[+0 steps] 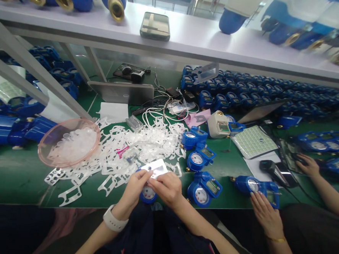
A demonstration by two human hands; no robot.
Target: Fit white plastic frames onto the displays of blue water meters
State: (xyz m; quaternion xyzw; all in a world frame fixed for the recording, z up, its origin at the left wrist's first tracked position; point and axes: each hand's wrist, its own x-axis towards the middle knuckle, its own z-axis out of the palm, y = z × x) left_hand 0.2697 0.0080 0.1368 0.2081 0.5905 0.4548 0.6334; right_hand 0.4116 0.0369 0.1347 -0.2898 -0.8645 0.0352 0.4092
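A white piece (158, 167) is held above the front edge of the worktop (19, 181), near the middle of that edge. It is pinched between the closed fingers of the left hand (135, 185) and of the right hand (168, 186); what each fingertip presses on is hidden. Just beneath, a blue meter (148, 194) is partly covered by the hands, and whether it is touched by them cannot be told.

The white piece could be creased or torn if it were pulled unevenly by the two hands. The meter could be tipped over the front edge if it were knocked by a wrist, since little worktop is left in front of it. A small part, if dropped, could be lost among the white cut-out frames (145, 142), by which the area behind the hands is crowded.

Toward the left of the front edge, a pink bowl (42, 150) of translucent pieces is bordered by loose frames. To the right, passage is hindered by three blue meters (201, 194) set in a line running back from the edge. Farther along, another meter (252, 184) is touched by a co-worker's hand (267, 216). Rearward, reach is obstructed by tangled cables (158, 113) and a laptop (120, 92).
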